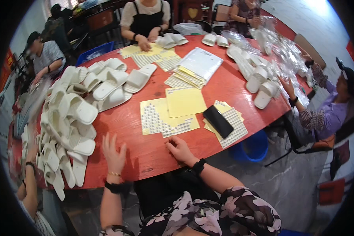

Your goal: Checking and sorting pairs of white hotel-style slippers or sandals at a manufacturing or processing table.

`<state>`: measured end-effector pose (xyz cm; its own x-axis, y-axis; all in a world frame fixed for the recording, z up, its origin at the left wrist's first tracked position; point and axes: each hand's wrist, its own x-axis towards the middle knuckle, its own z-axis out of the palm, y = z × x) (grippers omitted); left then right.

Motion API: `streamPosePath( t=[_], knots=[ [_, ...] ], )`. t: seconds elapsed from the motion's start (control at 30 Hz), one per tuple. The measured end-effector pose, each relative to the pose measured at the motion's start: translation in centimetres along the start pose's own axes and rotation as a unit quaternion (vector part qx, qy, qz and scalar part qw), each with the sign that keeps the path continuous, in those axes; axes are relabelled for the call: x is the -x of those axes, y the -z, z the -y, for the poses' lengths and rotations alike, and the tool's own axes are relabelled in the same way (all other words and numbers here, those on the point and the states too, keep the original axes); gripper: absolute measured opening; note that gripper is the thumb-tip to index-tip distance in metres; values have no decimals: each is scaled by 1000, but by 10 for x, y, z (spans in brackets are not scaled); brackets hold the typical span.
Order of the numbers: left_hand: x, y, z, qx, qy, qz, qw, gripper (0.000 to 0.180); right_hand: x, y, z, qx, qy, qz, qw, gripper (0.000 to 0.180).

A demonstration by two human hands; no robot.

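Note:
My left hand point(113, 154) hovers over the red round table point(145, 153) with fingers spread, holding nothing, just right of a long pile of white slippers point(69, 129). My right hand point(179, 148) rests on the table's near edge with fingers curled, just below a yellow sticker sheet point(167, 117); whether it pinches a small sticker I cannot tell. A plain yellow sheet point(185, 101) lies over that sheet. To the right, a black phone point(218, 121) lies on another sticker sheet point(232, 128).
More white slippers point(114, 80) and a stack of sticker sheets with a white packet point(198, 65) lie further back. Several other people sit around the table. Clear plastic bags point(281, 51) pile at the right. A blue bucket point(251, 147) stands below the table edge.

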<state>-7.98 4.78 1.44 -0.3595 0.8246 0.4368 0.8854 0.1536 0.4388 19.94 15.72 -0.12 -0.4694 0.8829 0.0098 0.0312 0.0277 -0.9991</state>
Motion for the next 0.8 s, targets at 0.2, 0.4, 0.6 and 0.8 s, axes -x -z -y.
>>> streamPosePath(
  t=[0.2, 0.4, 0.6, 0.8],
  knots=[
    [66, -24, -14, 81, 111, 51, 989, 50, -26, 126, 25, -37, 41, -132, 990, 11],
    [72, -23, -13, 15, 106, 25, 994, 48, -56, 337, -25, 130, -11, -508, 851, 38],
    [62, -38, -28, -5, 82, 27, 996, 49, -28, 457, -41, 416, -221, -586, 659, 80],
    [65, -19, -30, -27, 91, 7, 995, 49, -63, 438, -53, 433, -179, -560, 683, 76]
  ],
)
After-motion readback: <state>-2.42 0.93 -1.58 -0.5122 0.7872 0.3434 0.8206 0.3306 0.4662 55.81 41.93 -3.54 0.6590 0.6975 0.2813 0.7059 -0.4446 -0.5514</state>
